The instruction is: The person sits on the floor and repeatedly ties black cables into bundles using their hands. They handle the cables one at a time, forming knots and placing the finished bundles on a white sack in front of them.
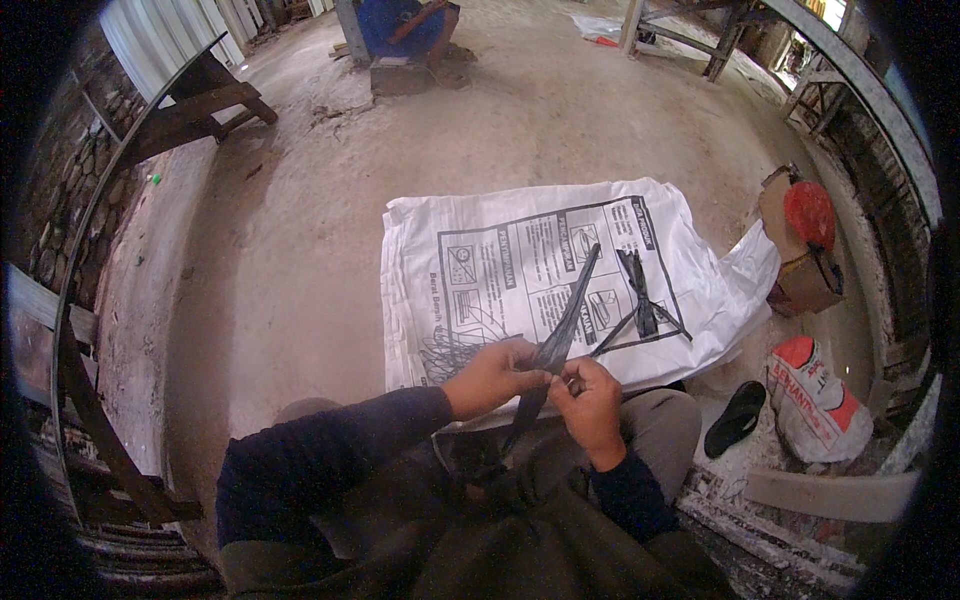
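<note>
A folded white printed sack (410, 240) lies in front of my lap. Over its near edge, my left hand (500, 378) pinches a long, dark, crinkled plastic strip (572, 310) near its middle. The strip's upper end slants away over the sack, and its lower end hangs toward my lap. My right hand (590, 405) is closed with its fingertips against the same strip, right beside the left hand. To the right on the sack rests a second black strip bundle (643, 290), narrowed in the middle, with thin tails. A loose tangle of thin dark strands (450, 355) lies by my left wrist.
At right stand a cardboard box (795, 290) with a red bundle (810, 215), a black sandal (735, 420) and a white-and-red bag (820, 405). A person in blue (400, 30) sits at the far side. A wooden bench (190, 115) stands far left on the concrete floor (290, 260).
</note>
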